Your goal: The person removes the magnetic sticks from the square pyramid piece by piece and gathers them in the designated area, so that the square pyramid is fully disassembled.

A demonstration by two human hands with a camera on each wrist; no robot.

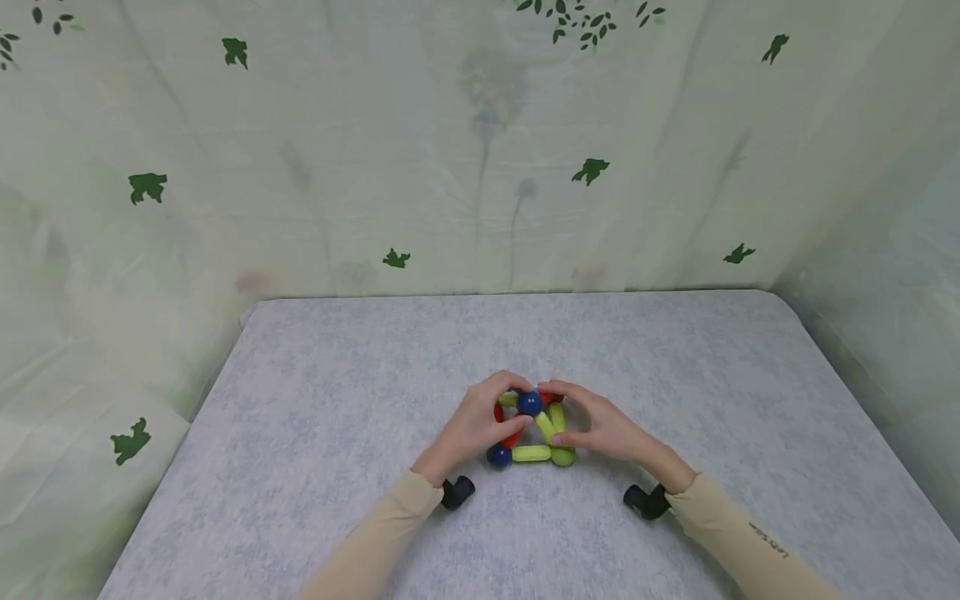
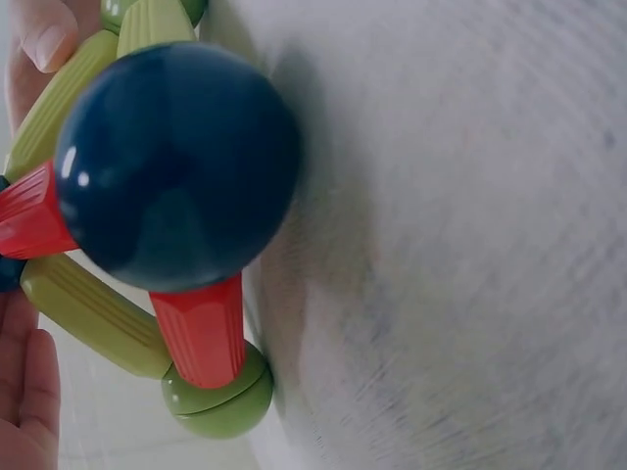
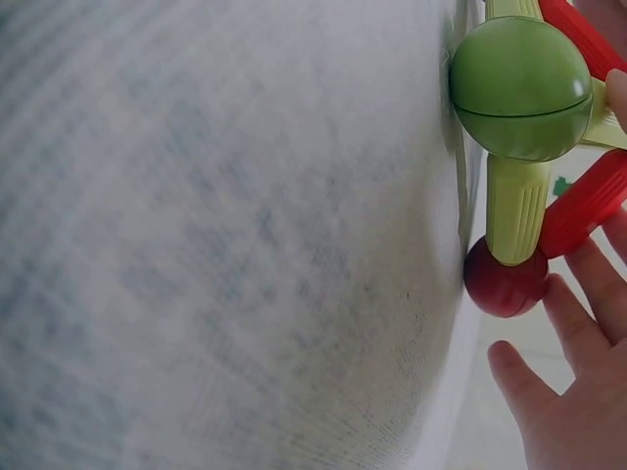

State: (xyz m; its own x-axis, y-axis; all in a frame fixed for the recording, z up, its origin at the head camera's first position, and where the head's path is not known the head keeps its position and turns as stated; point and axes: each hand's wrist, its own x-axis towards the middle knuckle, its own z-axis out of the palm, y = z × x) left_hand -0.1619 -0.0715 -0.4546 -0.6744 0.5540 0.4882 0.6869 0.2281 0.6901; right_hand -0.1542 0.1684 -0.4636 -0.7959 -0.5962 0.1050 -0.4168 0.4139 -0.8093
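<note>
A ball-and-stick toy frame stands on the table, built of lime sticks [image 1: 531,453], red sticks [image 3: 584,208] and coloured balls. Its topmost blue ball [image 1: 529,403] is held by my left hand [image 1: 480,421], fingertips behind it and thumb at its near side. Around the right side curves my right hand [image 1: 606,427], thumb at a slanting lime stick and fingers by a red stick at the top. Low in front are another blue ball [image 2: 181,166] and a green ball [image 3: 521,88]. In the right wrist view a red ball [image 3: 506,279] sits farther back at table level.
The table [image 1: 337,358] has a mottled grey-white cover. Behind it hangs a pale curtain [image 1: 420,150] with green leaf prints, and its folds continue along both sides. Black wrist cameras [image 1: 647,502] sit under both cuffs, close over the table.
</note>
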